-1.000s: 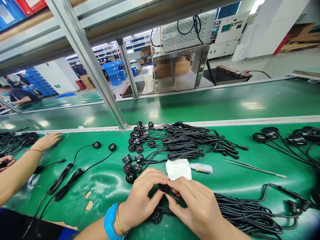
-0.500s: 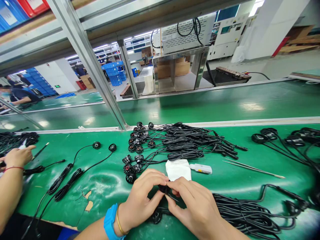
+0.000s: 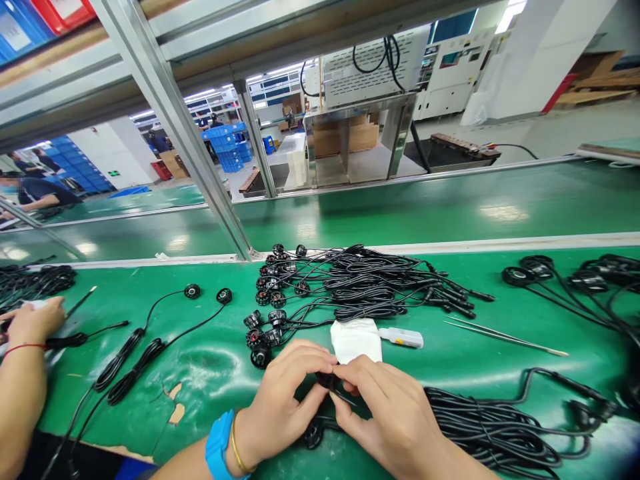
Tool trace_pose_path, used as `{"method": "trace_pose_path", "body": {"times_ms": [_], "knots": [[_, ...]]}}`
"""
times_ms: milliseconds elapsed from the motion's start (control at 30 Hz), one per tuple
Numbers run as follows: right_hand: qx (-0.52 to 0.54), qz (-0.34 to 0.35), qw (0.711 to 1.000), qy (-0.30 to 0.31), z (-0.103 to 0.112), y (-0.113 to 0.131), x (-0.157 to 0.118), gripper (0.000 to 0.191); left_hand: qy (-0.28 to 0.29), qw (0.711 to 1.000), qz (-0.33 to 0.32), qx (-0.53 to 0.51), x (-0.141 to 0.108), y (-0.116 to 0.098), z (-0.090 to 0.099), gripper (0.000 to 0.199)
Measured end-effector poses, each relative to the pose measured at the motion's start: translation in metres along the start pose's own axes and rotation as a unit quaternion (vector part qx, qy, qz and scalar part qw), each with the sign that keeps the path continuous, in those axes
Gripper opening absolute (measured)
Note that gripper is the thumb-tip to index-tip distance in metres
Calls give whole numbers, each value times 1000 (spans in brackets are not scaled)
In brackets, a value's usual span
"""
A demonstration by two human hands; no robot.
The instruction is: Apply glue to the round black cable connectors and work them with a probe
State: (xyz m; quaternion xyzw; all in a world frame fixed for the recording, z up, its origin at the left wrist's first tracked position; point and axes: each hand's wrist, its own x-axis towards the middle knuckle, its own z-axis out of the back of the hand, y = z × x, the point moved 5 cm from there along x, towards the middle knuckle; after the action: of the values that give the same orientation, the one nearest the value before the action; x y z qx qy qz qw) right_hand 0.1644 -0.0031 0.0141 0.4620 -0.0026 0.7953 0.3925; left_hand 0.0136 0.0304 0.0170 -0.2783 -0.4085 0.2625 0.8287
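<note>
My left hand and my right hand meet over the green mat, pinching a small black round cabled unit between their fingertips. Its thin black cable runs down toward a second round unit beneath my wrists. A bundle of coiled black cable lies just right of my right hand. Nearest my left hand, a group of similar round units sits with their cables bundled behind them.
A white cloth, a white tube and long steel tweezers lie ahead of my hands. A co-worker's hand works at the far left beside more cabled units. A metal shelf upright rises beyond the mat.
The co-worker's hand has moved left and taken up a thin dark item. My own hands have barely moved, and the view has shifted only slightly.
</note>
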Motion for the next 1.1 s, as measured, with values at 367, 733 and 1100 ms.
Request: {"method": "trace_pose_path", "body": {"times_ms": [367, 733, 1100], "knots": [[-12, 11, 1000, 12, -1, 0, 2, 18, -4, 1000, 4, 5, -1, 0, 0, 38], [-10, 22, 1000, 18, -1, 0, -1, 17, -1, 1000, 8, 13, -3, -1, 0, 37], [-78, -16, 997, -7, -12, -7, -3, 20, 20, 989, -6, 143, -8, 28, 4, 36]]}}
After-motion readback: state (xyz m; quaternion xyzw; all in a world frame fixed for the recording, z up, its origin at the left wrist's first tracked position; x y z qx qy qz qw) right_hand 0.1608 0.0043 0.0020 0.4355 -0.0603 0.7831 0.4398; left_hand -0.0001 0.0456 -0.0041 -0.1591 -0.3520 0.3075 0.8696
